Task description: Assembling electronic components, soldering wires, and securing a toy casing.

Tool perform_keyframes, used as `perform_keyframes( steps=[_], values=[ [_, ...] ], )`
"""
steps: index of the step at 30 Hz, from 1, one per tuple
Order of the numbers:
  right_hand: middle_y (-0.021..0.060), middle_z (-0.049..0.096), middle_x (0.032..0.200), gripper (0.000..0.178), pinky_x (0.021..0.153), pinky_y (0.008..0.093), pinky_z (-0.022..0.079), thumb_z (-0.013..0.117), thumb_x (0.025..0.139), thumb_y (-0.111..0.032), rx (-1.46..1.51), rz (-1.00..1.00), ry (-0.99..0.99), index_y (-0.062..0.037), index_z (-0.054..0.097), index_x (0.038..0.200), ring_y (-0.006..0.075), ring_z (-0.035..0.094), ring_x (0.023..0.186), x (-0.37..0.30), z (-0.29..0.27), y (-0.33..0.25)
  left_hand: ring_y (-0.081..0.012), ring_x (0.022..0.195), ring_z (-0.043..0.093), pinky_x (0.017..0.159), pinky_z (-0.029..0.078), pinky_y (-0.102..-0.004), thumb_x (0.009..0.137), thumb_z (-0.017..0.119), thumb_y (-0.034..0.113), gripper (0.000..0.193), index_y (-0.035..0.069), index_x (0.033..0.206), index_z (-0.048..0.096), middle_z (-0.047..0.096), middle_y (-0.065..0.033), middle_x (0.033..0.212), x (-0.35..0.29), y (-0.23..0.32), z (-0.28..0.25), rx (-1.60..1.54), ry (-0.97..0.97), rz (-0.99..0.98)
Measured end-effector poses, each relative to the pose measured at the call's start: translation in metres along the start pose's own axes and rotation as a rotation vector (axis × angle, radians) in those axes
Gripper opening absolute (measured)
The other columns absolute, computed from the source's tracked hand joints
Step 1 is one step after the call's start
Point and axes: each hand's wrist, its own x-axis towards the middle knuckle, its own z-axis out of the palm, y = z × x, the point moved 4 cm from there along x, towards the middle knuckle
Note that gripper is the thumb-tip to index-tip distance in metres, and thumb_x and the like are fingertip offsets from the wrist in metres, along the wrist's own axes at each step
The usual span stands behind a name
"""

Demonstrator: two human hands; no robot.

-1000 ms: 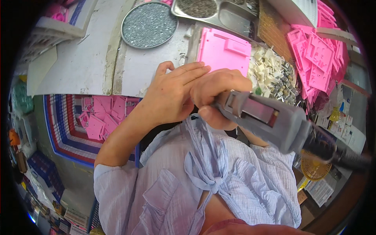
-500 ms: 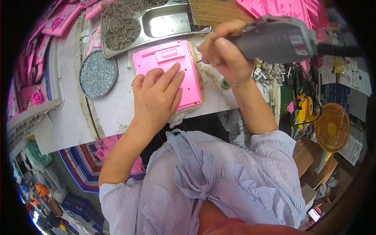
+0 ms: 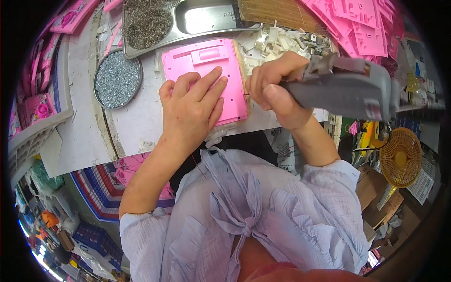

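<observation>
A flat pink plastic housing (image 3: 233,96) with small screw holes and a raised rectangle lies on a padded support on the table. My left hand (image 3: 190,108) rests flat across its lower left part, fingers spread and pointing away from me. In my right hand (image 3: 280,91) is a grey electric screwdriver (image 3: 345,89), held nearly level with its body out to the right. Its thin bit shows by the housing's right edge; whether the tip touches cannot be made out. Left of the housing stands a round dish of small silvery screws (image 3: 117,80).
A metal tray (image 3: 206,35) holding small dark metal pieces lies beyond the housing. White plastic parts (image 3: 275,40) are heaped at the far right, with pink mouldings (image 3: 361,28) behind. A white crate (image 3: 51,124) borders the left side; a yellow-brown fan (image 3: 400,157) stands right.
My right hand has moved toward me and slightly right, bringing the screwdriver lower beside the housing's right edge. White parts behind it now show. My left hand stays on the housing.
</observation>
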Motion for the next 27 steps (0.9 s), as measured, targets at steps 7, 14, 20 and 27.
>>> perform_keyframes(
  steps=[7, 14, 20, 27],
  values=[
    [0.0026, 0.05, 0.064, 0.017, 0.054, 0.0317, 0.039, 0.063, 0.094, -0.018, 0.156, -0.104, -0.046, -0.0038, 0.054, 0.099, 0.0137, 0.046, 0.055, 0.003, 0.002, -0.031, -0.0273, 0.118, 0.056, 0.101, 0.036, -0.0498, 0.083, 0.076, 0.024, 0.035, 0.013, 0.116, 0.073, 0.065, -0.0067, 0.128, 0.02, -0.034, 0.005, -0.235, 0.092, -0.074],
    [-0.0048, 0.049, 0.063, 0.025, 0.055, 0.0309, 0.036, 0.054, 0.098, -0.029, 0.158, -0.311, -0.227, -0.0093, 0.055, 0.113, 0.0104, 0.043, 0.054, 0.037, 0.004, -0.089, -0.0345, 0.13, 0.055, 0.112, 0.039, -0.0547, 0.083, 0.08, 0.017, 0.032, 0.005, 0.108, 0.065, 0.059, -0.0145, 0.135, 0.017, -0.046, -0.081, -0.263, 0.389, 0.091],
    [-0.0021, 0.045, 0.062, 0.023, 0.053, 0.0301, 0.034, 0.058, 0.098, -0.022, 0.265, -0.225, -0.151, -0.0042, 0.053, 0.111, 0.0109, 0.041, 0.052, 0.038, -0.017, -0.076, -0.0181, 0.094, 0.059, 0.081, 0.051, -0.0318, 0.106, 0.056, 0.025, 0.032, -0.004, 0.118, 0.054, 0.06, -0.0138, 0.11, -0.36, -0.152, -0.082, -0.319, 1.082, -1.284],
    [-0.004, 0.04, 0.061, 0.021, 0.054, 0.0282, 0.032, 0.059, 0.097, -0.022, 0.287, -0.093, -0.104, -0.0056, 0.052, 0.108, 0.0088, 0.038, 0.051, 0.061, 0.002, -0.041, -0.0476, 0.102, 0.066, 0.094, 0.053, -0.0504, 0.088, 0.072, 0.043, 0.067, -0.015, 0.118, 0.059, 0.067, -0.0329, 0.112, -0.699, -0.135, 0.158, -0.037, 0.452, -2.341]
  ],
)
